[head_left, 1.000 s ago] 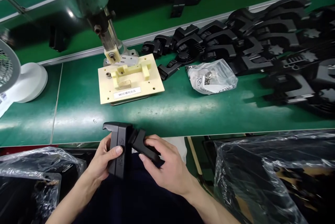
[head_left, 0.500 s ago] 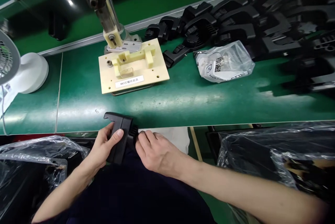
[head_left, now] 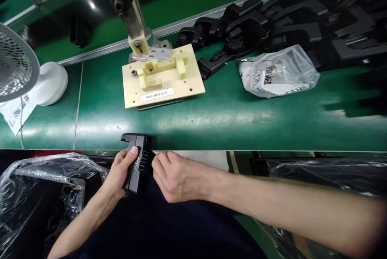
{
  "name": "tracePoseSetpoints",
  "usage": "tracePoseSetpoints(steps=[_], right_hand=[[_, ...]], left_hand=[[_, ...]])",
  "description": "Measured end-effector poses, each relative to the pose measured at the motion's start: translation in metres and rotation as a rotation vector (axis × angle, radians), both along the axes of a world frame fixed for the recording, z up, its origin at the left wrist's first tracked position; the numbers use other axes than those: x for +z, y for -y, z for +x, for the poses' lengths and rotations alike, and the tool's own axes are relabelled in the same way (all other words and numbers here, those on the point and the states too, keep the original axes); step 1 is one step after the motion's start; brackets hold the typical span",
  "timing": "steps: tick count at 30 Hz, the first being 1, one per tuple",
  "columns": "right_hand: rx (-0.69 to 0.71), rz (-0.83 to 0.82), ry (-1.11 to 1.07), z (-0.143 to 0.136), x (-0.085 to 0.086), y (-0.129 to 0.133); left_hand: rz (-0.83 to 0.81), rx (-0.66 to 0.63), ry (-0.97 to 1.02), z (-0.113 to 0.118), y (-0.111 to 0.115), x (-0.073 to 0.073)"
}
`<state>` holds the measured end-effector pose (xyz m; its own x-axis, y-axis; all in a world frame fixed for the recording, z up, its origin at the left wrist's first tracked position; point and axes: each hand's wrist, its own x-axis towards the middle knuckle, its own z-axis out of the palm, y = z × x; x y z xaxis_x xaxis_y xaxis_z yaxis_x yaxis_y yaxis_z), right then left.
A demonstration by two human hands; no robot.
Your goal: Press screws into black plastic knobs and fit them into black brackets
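Note:
A black plastic part with pale lettering and a ribbed side is held upright at the bench's front edge. My left hand is wrapped round its left side, thumb on the front face. Against the ribbed side, my right hand is closed with fingers pinched on the part's right edge; its fingertips are partly hidden. Beyond the hands, a cream fixture plate with a printed label sits on the green bench.
A metal press stands behind the fixture. Black parts are piled at the back right, near a clear bag of small metal pieces. A white fan is at left. Plastic-lined containers flank my body.
The black part has turned so its lettering and ribs show. My right hand has shifted slightly left with it. The camera view has moved, sliding the bench items rightward.

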<state>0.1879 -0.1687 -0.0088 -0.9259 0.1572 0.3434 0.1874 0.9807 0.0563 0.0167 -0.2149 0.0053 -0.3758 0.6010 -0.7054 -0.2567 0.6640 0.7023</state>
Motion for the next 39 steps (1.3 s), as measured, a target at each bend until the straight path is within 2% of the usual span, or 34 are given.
tracePoseSetpoints(steps=[4,9,13,16,19,22,25,28,31,33,35,37,39], right_hand=[[-0.145,-0.358,-0.158,-0.004,-0.017,0.015],[-0.193,-0.39,-0.307,-0.007,-0.025,0.024],[-0.248,-0.351,-0.353,-0.006,-0.026,0.027],[-0.338,-0.343,-0.408,-0.004,-0.027,0.019],[-0.441,-0.395,-0.451,-0.002,-0.026,0.003],[-0.439,-0.5,-0.488,-0.001,-0.024,-0.009],[-0.493,-0.755,-0.705,-0.004,-0.019,-0.007],[-0.562,-1.213,-0.946,-0.012,-0.017,0.011],[-0.425,-1.618,-0.991,-0.022,-0.016,0.036],[-0.369,-1.735,-1.03,-0.023,-0.017,0.048],[-0.421,-1.753,-1.104,-0.016,-0.017,0.052],[-0.546,-1.672,-1.21,0.003,-0.015,0.044],[-0.721,-1.496,-1.318,0.031,-0.01,0.028]], left_hand=[[0.252,-0.2,-0.2,-0.012,0.003,0.004],[0.35,-0.379,-0.33,-0.023,0.001,0.008],[0.333,-0.396,-0.332,-0.021,0.001,0.003],[0.311,-0.394,-0.278,-0.017,0.002,-0.003],[0.29,-0.407,-0.217,-0.012,0.005,-0.007],[0.293,-0.336,-0.194,-0.008,0.008,-0.01],[0.352,-0.192,-0.183,-0.001,0.003,-0.009],[0.435,-0.041,-0.137,0.011,-0.009,-0.005],[0.499,-0.011,-0.154,0.025,-0.014,-0.004],[0.503,-0.066,-0.186,0.034,-0.011,-0.005],[0.513,-0.182,-0.195,0.039,-0.007,-0.007],[0.566,-0.367,-0.208,0.038,-0.008,-0.008],[0.651,-0.527,-0.301,0.026,-0.016,-0.01]])
